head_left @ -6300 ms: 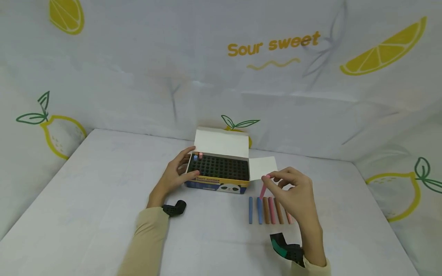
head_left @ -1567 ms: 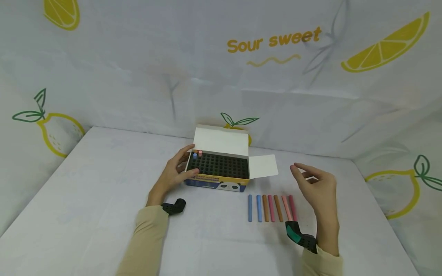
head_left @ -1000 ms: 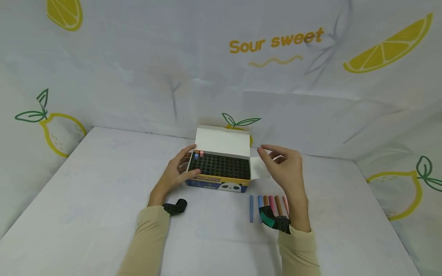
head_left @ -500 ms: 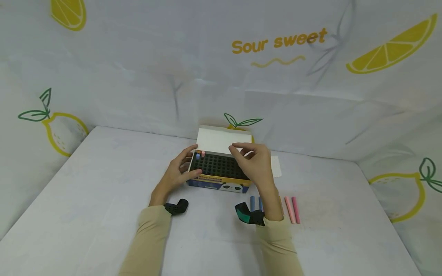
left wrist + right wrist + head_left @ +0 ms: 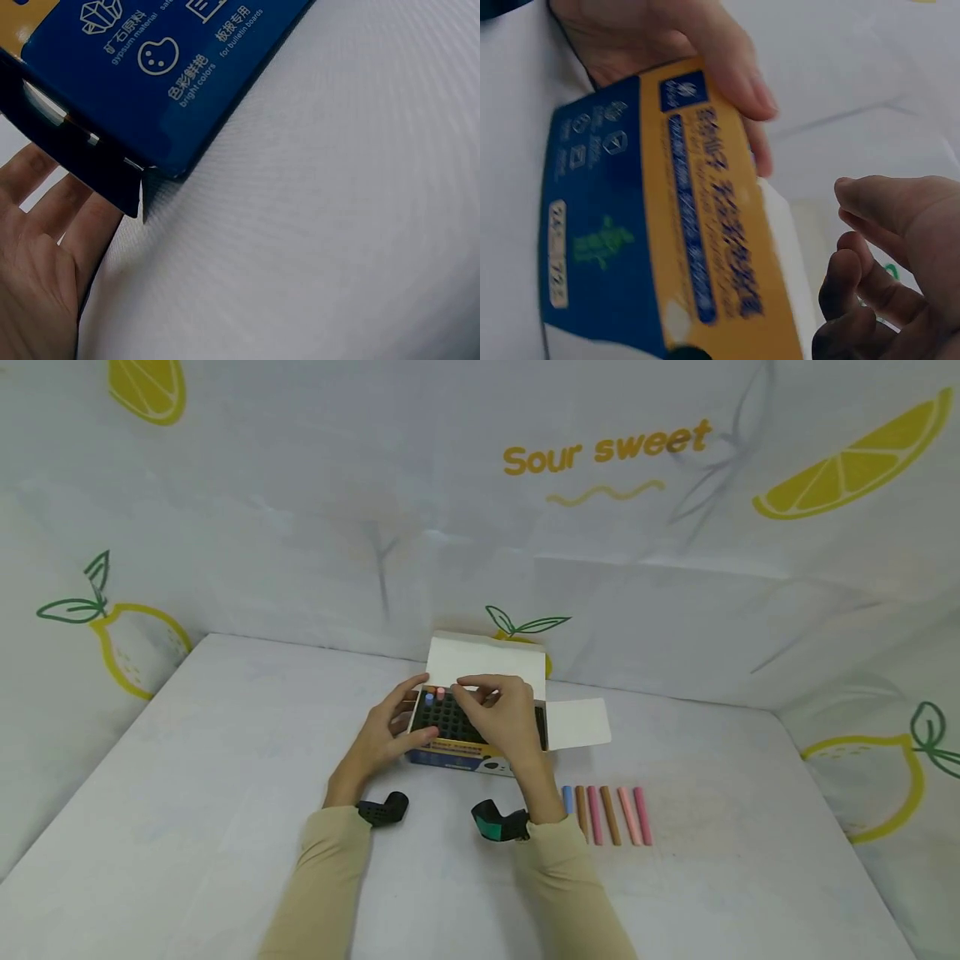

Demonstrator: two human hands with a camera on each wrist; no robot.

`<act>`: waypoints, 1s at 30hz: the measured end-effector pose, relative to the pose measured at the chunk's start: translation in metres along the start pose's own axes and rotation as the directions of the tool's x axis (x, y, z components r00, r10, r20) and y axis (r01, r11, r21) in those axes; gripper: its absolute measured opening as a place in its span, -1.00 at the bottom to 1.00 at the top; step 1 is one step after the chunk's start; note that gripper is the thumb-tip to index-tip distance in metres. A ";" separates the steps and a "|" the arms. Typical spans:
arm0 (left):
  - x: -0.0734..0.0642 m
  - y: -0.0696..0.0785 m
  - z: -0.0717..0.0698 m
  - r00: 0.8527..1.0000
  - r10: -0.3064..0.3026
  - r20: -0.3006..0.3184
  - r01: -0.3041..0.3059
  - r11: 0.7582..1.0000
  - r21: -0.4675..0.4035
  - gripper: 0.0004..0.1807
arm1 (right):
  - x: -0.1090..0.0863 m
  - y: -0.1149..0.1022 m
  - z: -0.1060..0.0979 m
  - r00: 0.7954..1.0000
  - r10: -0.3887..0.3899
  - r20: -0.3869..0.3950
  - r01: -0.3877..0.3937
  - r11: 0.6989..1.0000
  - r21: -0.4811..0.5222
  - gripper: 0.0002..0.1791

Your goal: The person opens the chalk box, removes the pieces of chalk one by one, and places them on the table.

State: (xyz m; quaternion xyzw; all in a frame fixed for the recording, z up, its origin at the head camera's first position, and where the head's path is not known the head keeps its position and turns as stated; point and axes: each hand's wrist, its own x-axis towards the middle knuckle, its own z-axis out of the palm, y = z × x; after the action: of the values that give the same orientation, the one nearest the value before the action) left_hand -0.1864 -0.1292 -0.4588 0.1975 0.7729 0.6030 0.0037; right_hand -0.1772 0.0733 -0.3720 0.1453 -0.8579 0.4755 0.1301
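Note:
A blue and yellow chalk box (image 5: 450,758) stands open on the white table. Its black holder has many holes, and at the back left corner sit a blue chalk (image 5: 429,699), a pink chalk (image 5: 440,694) and an orange-brown one. My left hand (image 5: 371,743) grips the box's left end, thumb over the front edge; in the left wrist view its fingers (image 5: 71,206) reach behind a side flap. Over the holder hovers my right hand (image 5: 504,718), fingertips close to the pink chalk. In the right wrist view that hand (image 5: 907,255) shows loosely bent fingers and no chalk between them.
Several chalks lie in a row right of the box, among them a brown chalk (image 5: 611,815) and a dark pink chalk (image 5: 642,816). My right forearm covers part of the row. The lid (image 5: 487,664) leans back and a white side flap (image 5: 578,724) sticks out rightward.
The pink chalk my right hand held earlier now lies at the row's right end. The right hand, seen empty-looking since, has moved left over the box. My left hand keeps its place.

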 end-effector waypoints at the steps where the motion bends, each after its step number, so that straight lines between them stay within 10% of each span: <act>1: 0.000 0.000 0.000 1.000 0.001 -0.001 -0.001 1.000 -0.008 -0.12 | 0.001 0.000 0.005 1.000 -0.004 0.001 0.004 1.000 0.004 -0.78; 30: 0.001 -0.004 0.000 0.999 0.043 0.014 -0.043 0.998 -0.042 -0.13 | -0.001 0.002 0.038 0.986 0.157 -0.064 -0.163 0.981 -0.106 -0.85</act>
State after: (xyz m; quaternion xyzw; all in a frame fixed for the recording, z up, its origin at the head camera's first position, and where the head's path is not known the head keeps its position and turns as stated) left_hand -0.1880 -0.1296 -0.4624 0.2185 0.7558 0.6173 0.0006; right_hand -0.1800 0.0423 -0.3934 0.0551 -0.8879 0.4399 0.1230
